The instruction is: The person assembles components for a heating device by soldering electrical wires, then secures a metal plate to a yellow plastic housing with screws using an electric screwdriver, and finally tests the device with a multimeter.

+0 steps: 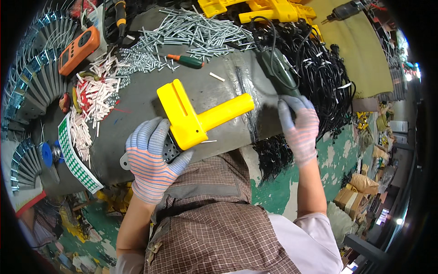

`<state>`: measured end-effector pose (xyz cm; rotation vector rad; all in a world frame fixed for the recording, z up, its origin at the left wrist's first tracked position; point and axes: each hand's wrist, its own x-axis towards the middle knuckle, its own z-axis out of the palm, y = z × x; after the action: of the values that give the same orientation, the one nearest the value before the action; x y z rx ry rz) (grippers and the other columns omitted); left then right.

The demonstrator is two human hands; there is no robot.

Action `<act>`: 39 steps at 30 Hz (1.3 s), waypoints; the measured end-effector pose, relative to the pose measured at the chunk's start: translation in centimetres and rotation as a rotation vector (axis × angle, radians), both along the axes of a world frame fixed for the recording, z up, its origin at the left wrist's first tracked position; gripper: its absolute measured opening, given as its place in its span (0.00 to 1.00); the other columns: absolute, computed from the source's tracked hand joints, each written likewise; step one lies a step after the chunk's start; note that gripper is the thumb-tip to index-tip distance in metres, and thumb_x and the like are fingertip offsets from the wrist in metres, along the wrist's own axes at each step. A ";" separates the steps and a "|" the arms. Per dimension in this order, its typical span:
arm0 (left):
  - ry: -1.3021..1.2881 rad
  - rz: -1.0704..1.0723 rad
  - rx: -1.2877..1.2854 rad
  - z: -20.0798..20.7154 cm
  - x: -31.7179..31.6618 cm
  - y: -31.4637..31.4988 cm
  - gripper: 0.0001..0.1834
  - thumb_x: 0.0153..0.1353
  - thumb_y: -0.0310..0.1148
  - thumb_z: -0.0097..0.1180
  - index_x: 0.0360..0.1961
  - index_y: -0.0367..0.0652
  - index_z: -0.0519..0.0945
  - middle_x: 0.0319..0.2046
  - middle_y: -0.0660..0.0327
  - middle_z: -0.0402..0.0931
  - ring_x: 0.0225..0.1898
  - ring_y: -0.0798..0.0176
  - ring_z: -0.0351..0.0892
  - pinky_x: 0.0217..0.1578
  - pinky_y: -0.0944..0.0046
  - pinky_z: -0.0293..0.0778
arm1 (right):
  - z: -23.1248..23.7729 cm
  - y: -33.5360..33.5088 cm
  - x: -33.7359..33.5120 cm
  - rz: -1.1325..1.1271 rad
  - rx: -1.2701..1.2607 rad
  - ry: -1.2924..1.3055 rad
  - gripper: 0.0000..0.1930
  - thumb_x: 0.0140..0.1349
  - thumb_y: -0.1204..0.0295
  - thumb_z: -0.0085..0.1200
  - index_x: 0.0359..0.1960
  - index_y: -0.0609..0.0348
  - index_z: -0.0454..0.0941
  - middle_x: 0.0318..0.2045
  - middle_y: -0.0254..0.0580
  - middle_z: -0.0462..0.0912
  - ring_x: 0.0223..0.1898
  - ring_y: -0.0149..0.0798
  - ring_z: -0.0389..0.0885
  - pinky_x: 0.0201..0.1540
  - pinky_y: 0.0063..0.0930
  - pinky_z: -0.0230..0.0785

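My left hand, in a striped knit glove, is closed around a black perforated metal part at the near edge of the table. Attached to that part is a yellow plastic housing with a round tube-like arm reaching right. A grey metal tab sticks out left of my hand. On the right, my right hand, also gloved, has its fingers around the near end of a dark green corded power tool. Its fingertips partly hide that end.
A grey tabletop holds piled screws, a green-handled screwdriver, white sticks and an orange meter. Black cables lie right, yellow housings behind. A green-dotted sticker strip sits at the left.
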<state>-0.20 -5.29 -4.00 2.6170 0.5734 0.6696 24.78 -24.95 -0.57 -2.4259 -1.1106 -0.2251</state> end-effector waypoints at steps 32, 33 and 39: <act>-0.035 -0.016 -0.046 0.0 0.1 0.4 0.38 0.44 0.49 0.69 0.55 0.42 0.71 0.49 0.52 0.73 0.49 0.44 0.73 0.49 0.46 0.67 | 4.4 -2.1 0.8 -0.203 0.939 0.733 0.29 0.61 0.64 0.57 0.61 0.64 0.67 0.31 0.44 0.81 0.32 0.38 0.82 0.38 0.34 0.77; -0.061 -0.037 -0.051 0.2 0.2 0.4 0.38 0.44 0.49 0.69 0.55 0.42 0.71 0.49 0.52 0.73 0.49 0.44 0.73 0.49 0.46 0.67 | 4.1 -3.2 1.8 -0.286 1.027 0.718 0.29 0.62 0.65 0.56 0.63 0.64 0.66 0.32 0.43 0.81 0.33 0.39 0.82 0.40 0.36 0.79; -0.012 -0.009 -0.001 -0.4 0.1 0.0 0.39 0.46 0.48 0.70 0.57 0.41 0.70 0.50 0.49 0.72 0.50 0.43 0.71 0.52 0.47 0.67 | 4.6 -4.0 3.4 -0.103 1.306 0.567 0.30 0.61 0.68 0.58 0.64 0.64 0.65 0.37 0.41 0.81 0.41 0.35 0.81 0.52 0.40 0.77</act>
<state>-0.09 -5.24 -4.35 2.6110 0.5585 0.6820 28.17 -28.91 4.00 -1.2190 -0.3318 -0.1829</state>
